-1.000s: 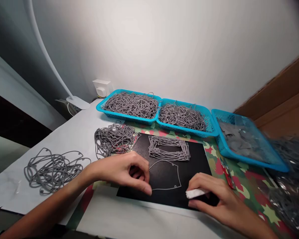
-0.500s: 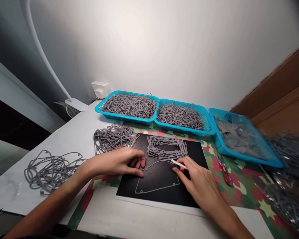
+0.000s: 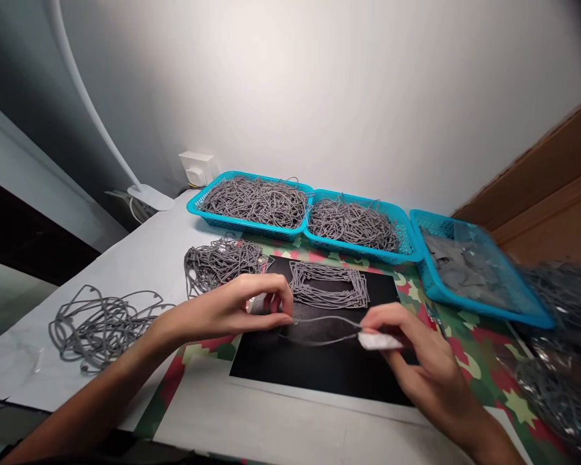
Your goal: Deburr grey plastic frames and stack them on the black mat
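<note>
A thin grey rubber ring (image 3: 326, 318) hangs stretched between my two hands, raised over the black sheet (image 3: 314, 368). My left hand (image 3: 266, 303) pinches its left end between thumb and fingertips. With the other end in its fingertips, my right hand (image 3: 407, 342) also holds a white stick (image 3: 378, 341), blurred by motion. Just behind them, a neat stack of grey rings (image 3: 329, 284) lies on the far part of the sheet. To the left of it sits a tangled heap of grey rings (image 3: 223, 261).
Two blue baskets (image 3: 244, 226) (image 3: 363, 254) full of grey rings stand along the wall. A third blue basket (image 3: 494, 313) holds grey pieces in clear plastic. Another loose tangle (image 3: 106, 329) lies at left, a lamp base (image 3: 150, 197) behind it. Bagged rings (image 3: 556, 400) lie at right.
The ring that lay flat on the black sheet is now lifted, with both hands on it. My right hand has moved right and turned, and the white stick turned with it.
</note>
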`<action>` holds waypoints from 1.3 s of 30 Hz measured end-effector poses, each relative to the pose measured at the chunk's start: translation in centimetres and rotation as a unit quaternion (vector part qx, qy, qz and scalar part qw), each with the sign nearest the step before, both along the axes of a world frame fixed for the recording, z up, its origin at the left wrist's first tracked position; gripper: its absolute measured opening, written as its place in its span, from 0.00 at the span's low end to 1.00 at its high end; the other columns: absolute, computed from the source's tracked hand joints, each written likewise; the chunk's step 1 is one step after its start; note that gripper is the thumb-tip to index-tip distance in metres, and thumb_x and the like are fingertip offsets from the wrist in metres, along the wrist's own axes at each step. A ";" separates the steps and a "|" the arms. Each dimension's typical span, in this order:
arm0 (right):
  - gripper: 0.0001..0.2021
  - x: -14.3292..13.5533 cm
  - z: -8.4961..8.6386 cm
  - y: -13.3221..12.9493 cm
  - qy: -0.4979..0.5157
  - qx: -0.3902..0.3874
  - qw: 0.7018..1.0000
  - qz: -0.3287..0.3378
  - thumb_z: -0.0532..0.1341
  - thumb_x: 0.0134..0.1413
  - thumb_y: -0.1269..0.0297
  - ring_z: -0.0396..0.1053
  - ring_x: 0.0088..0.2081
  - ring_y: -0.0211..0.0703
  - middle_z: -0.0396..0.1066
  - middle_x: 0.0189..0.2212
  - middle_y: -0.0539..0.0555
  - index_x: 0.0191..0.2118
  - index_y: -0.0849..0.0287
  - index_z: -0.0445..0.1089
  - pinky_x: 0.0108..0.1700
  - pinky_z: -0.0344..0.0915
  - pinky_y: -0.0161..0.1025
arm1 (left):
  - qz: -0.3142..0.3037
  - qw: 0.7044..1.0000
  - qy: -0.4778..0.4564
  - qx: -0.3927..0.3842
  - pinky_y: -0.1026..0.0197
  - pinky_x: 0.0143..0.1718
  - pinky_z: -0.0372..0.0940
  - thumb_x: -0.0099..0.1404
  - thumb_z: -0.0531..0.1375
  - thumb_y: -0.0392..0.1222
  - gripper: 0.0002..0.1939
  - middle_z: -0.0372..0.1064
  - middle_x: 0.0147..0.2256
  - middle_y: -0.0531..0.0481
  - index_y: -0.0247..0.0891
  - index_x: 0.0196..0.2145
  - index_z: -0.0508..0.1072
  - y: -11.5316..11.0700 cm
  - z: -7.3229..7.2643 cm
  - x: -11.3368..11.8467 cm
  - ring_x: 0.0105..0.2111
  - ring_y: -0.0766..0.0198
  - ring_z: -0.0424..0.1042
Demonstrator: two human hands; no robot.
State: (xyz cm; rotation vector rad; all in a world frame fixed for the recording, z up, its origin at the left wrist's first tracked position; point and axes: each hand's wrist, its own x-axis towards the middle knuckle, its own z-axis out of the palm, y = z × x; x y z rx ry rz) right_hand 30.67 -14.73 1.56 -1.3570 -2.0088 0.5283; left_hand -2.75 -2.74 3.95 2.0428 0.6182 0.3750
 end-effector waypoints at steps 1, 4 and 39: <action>0.06 0.5 0.1 -0.6 0.015 -0.024 1.000 0.013 0.60 0.76 0.66 0.80 0.43 0.46 0.80 0.46 0.52 0.52 0.48 0.71 0.43 0.74 0.39 | -0.024 1.000 -0.003 -0.009 0.59 0.46 0.67 0.79 0.66 0.49 0.10 0.79 0.41 0.48 0.40 0.42 0.80 -0.1 0.3 -0.1 0.42 0.59 0.73; 0.12 1.6 -0.4 -2.2 0.044 -0.120 0.992 0.019 0.65 0.74 0.61 0.80 0.40 0.46 0.81 0.43 0.51 0.58 0.47 0.68 0.42 0.76 0.39 | -0.120 0.991 0.022 -0.062 0.58 0.49 0.68 0.76 0.69 0.52 0.12 0.80 0.40 0.48 0.41 0.40 0.83 -0.1 0.6 0.0 0.45 0.56 0.75; 0.10 -4.2 -3.9 0.1 -0.166 -0.108 0.980 -0.031 0.56 0.71 0.76 0.81 0.39 0.47 0.78 0.40 0.49 0.43 0.51 0.69 0.36 0.58 0.40 | 0.059 0.997 -0.015 -0.042 0.58 0.42 0.67 0.79 0.63 0.57 0.17 0.76 0.42 0.48 0.40 0.45 0.77 2.8 -3.0 2.5 0.38 0.60 0.73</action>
